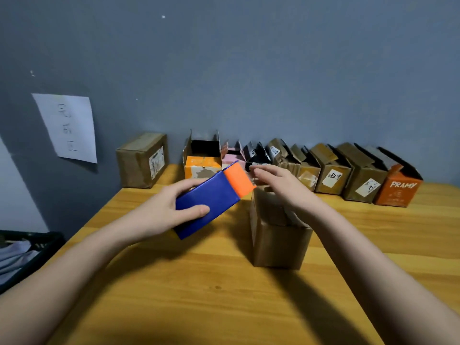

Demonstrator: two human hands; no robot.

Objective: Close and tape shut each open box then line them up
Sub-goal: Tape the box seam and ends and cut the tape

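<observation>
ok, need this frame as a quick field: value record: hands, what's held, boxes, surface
left hand: grips blue and orange box, lifted off the table, tilted
right hand: fingers extended over brown box; contact unclear
brown box: upright on the table, mid-front
closed box: far left by the wall, apart from the row
open boxes: row along the wall, flaps up
surface: wooden table
wall: paper sheet at left

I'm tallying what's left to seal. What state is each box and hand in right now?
blue and orange box: closed, held tilted above the table
left hand: grips the blue and orange box
right hand: open, fingers extended over the brown box
brown box: standing on the table, top hidden
row of boxes: flaps up, open
taped brown box: shut, by the wall
</observation>
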